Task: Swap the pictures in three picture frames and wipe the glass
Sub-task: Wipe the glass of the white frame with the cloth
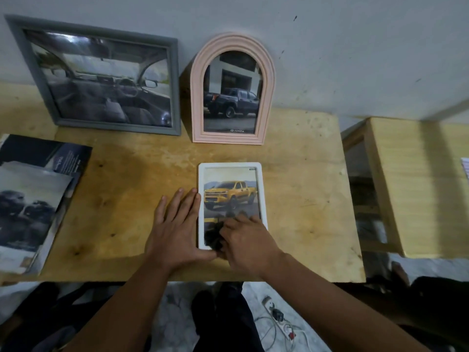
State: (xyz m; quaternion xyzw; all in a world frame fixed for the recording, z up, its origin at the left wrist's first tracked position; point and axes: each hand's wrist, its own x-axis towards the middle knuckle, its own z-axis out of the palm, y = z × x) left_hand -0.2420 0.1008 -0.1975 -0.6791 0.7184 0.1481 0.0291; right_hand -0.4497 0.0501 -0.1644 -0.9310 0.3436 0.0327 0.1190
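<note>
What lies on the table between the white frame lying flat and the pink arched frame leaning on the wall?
Nothing: in the head view only bare table separates the white frame from the pink arched frame.

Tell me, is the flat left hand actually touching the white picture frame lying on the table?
Touching. The head view shows the left hand flat on the table, its forefinger and thumb against the white frame's left edge.

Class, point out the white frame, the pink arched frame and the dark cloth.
white frame [229, 165]: head view, top edge of its border.
pink arched frame [266, 72]: head view, right side of the arch.
dark cloth [212, 236]: head view, bunched middle on the glass.
</note>
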